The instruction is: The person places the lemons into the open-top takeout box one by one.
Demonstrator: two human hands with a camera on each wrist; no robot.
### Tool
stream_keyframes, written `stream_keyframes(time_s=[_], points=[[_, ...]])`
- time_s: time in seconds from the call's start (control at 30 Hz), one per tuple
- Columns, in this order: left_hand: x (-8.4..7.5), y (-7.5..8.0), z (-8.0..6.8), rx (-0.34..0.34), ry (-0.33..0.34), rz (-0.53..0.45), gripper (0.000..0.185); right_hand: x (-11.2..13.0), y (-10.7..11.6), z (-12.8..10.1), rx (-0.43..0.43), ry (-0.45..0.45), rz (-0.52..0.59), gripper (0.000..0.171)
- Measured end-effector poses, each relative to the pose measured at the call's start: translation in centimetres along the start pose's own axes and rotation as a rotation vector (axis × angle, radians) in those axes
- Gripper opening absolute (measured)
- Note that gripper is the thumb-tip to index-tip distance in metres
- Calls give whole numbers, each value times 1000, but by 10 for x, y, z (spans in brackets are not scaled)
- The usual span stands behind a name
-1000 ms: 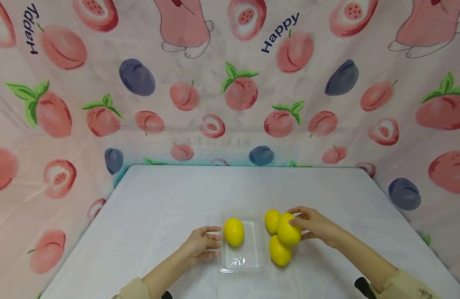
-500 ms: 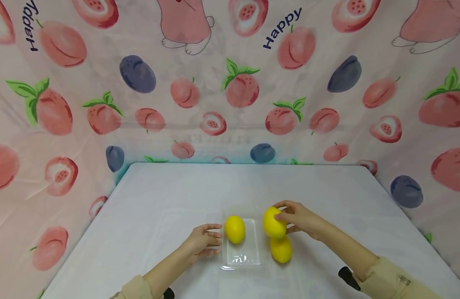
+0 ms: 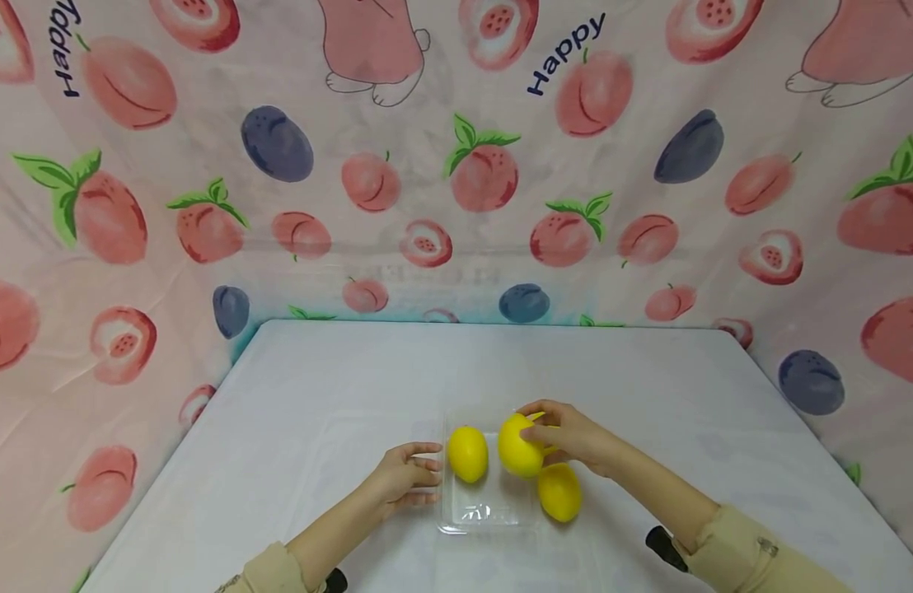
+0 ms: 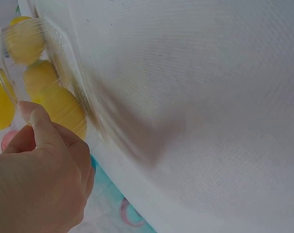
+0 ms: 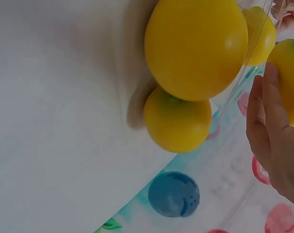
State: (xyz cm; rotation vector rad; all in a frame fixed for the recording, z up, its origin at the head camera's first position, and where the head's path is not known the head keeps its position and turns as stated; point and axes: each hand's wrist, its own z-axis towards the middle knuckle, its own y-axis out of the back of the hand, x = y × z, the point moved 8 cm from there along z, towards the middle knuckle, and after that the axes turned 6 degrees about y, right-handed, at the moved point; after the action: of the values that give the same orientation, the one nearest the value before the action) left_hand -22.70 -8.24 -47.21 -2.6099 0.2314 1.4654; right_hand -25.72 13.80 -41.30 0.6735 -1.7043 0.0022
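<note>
A: One lemon sits in the clear tray; the right hand, fingers wrapped round a second lemon, hovers at the tray's right rim.

B: Left hand, fingers relaxed, steadies the tray's left wall. Third lemon waits on the desk, right of the tray.

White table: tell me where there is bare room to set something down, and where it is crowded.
The white table is bare across its far half, behind the clear plastic tray, and along its left side beyond the left hand. The right side past the right hand is open too. It is crowded at the near centre: the tray, the yellow lemons and both hands.
</note>
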Motion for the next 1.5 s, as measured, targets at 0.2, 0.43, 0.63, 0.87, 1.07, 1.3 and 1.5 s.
stream_keyframes(time_s=[0.2,0.43,0.63,0.87,1.07,1.3,1.5], points=[[0,1,0,1,4,-10,47,1,-12,5,11,4,7,41],[0,1,0,-2,6,-9,48,5,-27,5,36,49,11,40],[-1,0,0,-4,9,-4,48,2,-34,6,-6,55,21,41],[-2,0,0,-3,6,-2,49,2,-42,7,-17,40,25,39],[0,0,1,0,11,-10,48,2,-48,4,-28,31,17,40],[2,-1,2,8,15,-8,50,1,-57,1,6,54,28,44],[1,0,1,7,11,-9,50,4,-66,-2,49,103,32,47]])
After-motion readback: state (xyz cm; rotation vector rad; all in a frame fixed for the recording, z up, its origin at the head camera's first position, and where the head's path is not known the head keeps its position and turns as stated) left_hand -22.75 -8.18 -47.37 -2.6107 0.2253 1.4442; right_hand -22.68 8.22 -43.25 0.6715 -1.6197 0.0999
